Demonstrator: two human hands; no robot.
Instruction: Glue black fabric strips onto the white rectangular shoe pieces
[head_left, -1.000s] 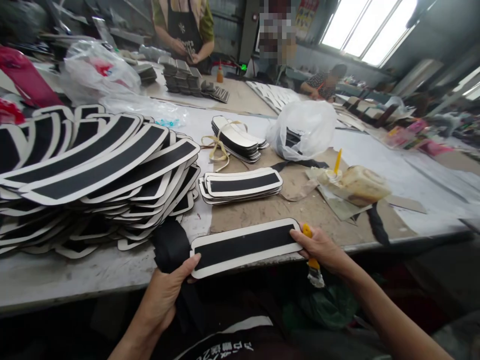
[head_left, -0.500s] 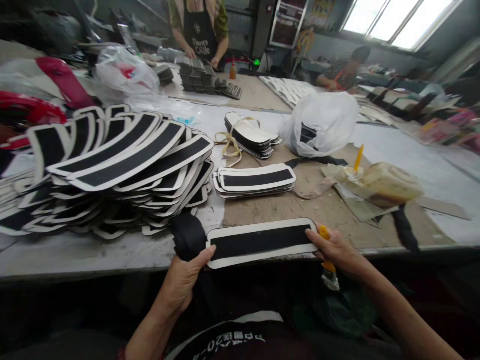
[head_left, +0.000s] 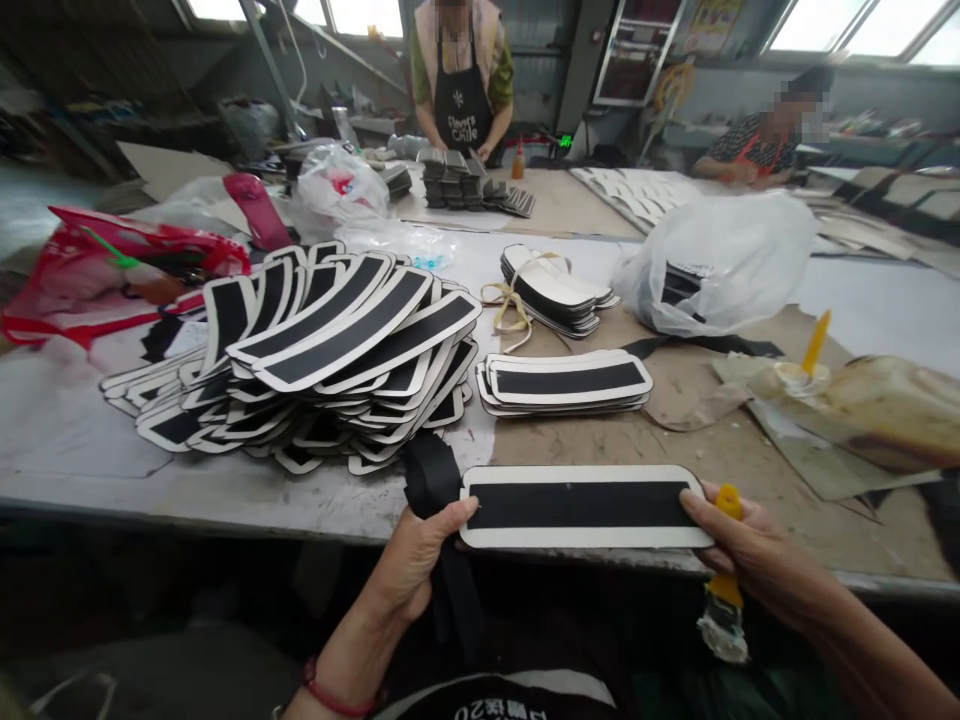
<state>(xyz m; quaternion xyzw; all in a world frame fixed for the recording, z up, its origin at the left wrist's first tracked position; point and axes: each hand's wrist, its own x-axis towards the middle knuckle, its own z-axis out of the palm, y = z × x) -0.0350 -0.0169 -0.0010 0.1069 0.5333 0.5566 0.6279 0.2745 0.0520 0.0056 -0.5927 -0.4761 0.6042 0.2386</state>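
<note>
A long white panel with rounded corners and a black strip (head_left: 577,505) along its middle is stretched level between my hands at the table's front edge. My left hand (head_left: 420,555) grips its left end, thumb on top, with a bunch of black strap (head_left: 433,472) beside the fingers and a length hanging below. My right hand (head_left: 739,530) pinches the right end. That same hand also carries a yellow-handled brush (head_left: 726,590), its bristles down and coated in white. Beyond the panel lies a short stack of similar panels (head_left: 566,378).
A large heap of black-and-white panels (head_left: 352,340) spreads to the left. Behind are a tied bundle of pieces (head_left: 551,285) and a white plastic bag (head_left: 720,260). At right lies a glue container (head_left: 885,405) with a yellow stick. Two people work at farther tables.
My view has turned left, so the scene sits farther right. The panel has levelled out and now looks straighter; both hands keep their hold on it.
</note>
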